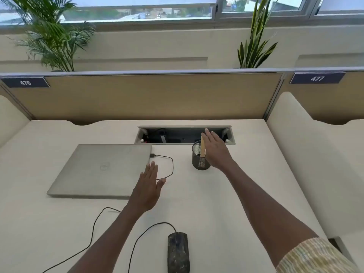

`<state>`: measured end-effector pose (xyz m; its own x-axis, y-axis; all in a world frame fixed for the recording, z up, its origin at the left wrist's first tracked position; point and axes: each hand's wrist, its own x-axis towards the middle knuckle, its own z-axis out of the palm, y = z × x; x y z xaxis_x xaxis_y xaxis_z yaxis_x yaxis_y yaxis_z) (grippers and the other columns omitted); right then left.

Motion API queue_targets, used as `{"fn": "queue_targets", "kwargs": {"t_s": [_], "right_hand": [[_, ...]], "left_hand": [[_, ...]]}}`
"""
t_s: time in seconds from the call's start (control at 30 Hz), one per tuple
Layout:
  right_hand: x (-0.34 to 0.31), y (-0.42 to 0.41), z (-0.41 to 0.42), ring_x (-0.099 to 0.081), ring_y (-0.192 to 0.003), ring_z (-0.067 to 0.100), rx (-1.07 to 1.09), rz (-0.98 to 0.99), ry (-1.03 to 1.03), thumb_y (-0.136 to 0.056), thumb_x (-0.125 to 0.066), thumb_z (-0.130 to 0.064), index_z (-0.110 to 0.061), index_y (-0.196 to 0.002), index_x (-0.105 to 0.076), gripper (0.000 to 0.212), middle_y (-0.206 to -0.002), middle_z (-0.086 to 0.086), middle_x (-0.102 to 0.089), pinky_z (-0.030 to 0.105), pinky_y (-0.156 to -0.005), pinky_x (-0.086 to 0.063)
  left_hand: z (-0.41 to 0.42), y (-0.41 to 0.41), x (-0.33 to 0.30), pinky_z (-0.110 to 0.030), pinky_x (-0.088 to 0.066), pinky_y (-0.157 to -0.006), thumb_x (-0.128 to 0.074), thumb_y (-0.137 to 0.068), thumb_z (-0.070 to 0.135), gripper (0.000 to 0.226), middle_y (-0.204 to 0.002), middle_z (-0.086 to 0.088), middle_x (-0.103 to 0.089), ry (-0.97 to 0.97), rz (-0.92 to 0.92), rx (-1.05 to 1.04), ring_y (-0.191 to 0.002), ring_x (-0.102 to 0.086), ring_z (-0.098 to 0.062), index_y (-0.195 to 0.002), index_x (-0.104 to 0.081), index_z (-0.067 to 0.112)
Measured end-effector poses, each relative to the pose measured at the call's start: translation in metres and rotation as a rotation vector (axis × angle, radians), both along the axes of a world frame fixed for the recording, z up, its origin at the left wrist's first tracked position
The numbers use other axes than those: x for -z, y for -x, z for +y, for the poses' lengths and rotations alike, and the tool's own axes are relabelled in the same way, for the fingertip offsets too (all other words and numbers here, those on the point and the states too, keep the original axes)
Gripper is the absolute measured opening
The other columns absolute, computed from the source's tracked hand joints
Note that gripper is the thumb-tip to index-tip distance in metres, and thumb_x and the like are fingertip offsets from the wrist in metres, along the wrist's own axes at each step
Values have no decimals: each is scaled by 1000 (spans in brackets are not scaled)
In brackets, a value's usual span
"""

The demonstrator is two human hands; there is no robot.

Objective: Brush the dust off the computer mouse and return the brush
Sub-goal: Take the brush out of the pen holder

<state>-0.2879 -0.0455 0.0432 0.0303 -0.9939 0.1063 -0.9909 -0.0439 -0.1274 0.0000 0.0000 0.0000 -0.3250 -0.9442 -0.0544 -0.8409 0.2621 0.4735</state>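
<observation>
Both arms are stretched out forward, bare up to a striped short sleeve (315, 257) on the right one. Left hand (148, 186) is flat, palm down, fingers straight and together, thumb out to the side. Right hand (214, 148) reaches further out, fingers straight, nothing in its grip.

I am seated in an open-plan office — numbered partition labels (25, 82), divided bench (226, 194) bays, a closed laptop (102, 170), a cable well (185, 135) — potted plants (53, 36) by the windows (137, 8).
</observation>
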Motion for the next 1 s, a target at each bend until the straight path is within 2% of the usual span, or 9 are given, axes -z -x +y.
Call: {"fn": "queue_targets", "kwargs": {"t_s": [0.07, 0.13, 0.2, 0.3, 0.47, 0.63, 0.77, 0.9, 1.0], "right_hand": [[-4, 1, -5, -8, -155, 28, 1, -9, -57, -95, -46, -2, -7, -158, -13, 71, -169, 7, -7, 46, -122, -21], [-5, 1, -10, -9, -155, 27, -19, -5, -86, -95, -47, 0, -6, -158, -14, 71, -168, 7, -10, 45, -122, -21], [-3, 1, -12, -19, -152, 30, -48, -36, -72, -91, -54, 4, -2, -155, -23, 71, -164, 12, -22, 40, -120, -26], [0, -1, -13, -39, -134, 33, -32, -170, -5, -82, -62, 13, 1, -145, -41, 67, -147, 15, -43, 38, -107, -40], [3, -3, -17, -54, -111, 33, 24, -307, 48, -80, -59, 18, 1, -132, -57, 56, -121, 17, -56, 40, -92, -50], [0, -6, -9, -62, -96, 32, 125, -503, 55, -92, -41, 1, -3, -110, -69, 33, -103, 15, -69, 42, -84, -52], [-1, -8, 8, -62, -75, 34, 140, -591, 97, -93, -44, -7, 0, -85, -64, 22, -77, 15, -68, 45, -67, -52], [-15, -8, 21, -62, -72, 29, 165, -662, 226, -95, -49, -5, 0, -86, -67, 20, -76, 12, -69, 41, -68, -52], [-30, -8, 32, -64, -72, 27, 199, -675, 320, -94, -54, -3, 2, -87, -68, 16, -80, 11, -71, 33, -67, -50]], "left_hand": [[0, -1, 0, -34, -1, -124, -29, -105, 43, 64, -166, 1, 4, 3, -6, 3, -152, 9, -10, -158, -10, 12], [1, -3, 1, -35, 0, -124, -29, -105, 43, 64, -166, 1, 2, -8, -17, -3, -152, 9, -10, -158, -10, 12], [0, -6, 3, -35, 0, -124, -28, -105, 43, 63, -167, 1, 2, -11, -18, -9, -152, 9, -11, -158, -10, 12], [-2, -10, 3, -37, 1, -125, -27, -105, 43, 63, -166, 0, 2, -1, -32, -13, -153, 9, -12, -158, -10, 12], [1, -10, -1, -37, 1, -125, -26, -106, 41, 61, -167, -1, -2, 5, 5, -12, -153, 6, -13, -158, -12, 12], [12, -10, -4, -33, 0, -124, -27, -106, 38, 57, -166, 2, -9, 19, 101, 2, -153, 2, -8, -157, -17, 13], [25, -11, -4, -32, -3, -125, -29, -106, 35, 55, -165, 4, -12, 27, 157, 7, -152, -1, -7, -157, -20, 15], [46, -11, -6, -30, -10, -125, -32, -106, 34, 54, -163, 9, -17, 35, 245, -11, -152, -7, -5, -156, -24, 16], [64, -12, -7, -21, -14, -119, -36, -106, 33, 52, -162, 9, -22, 66, 276, 10, -151, -14, -4, -155, -28, 18]]}}
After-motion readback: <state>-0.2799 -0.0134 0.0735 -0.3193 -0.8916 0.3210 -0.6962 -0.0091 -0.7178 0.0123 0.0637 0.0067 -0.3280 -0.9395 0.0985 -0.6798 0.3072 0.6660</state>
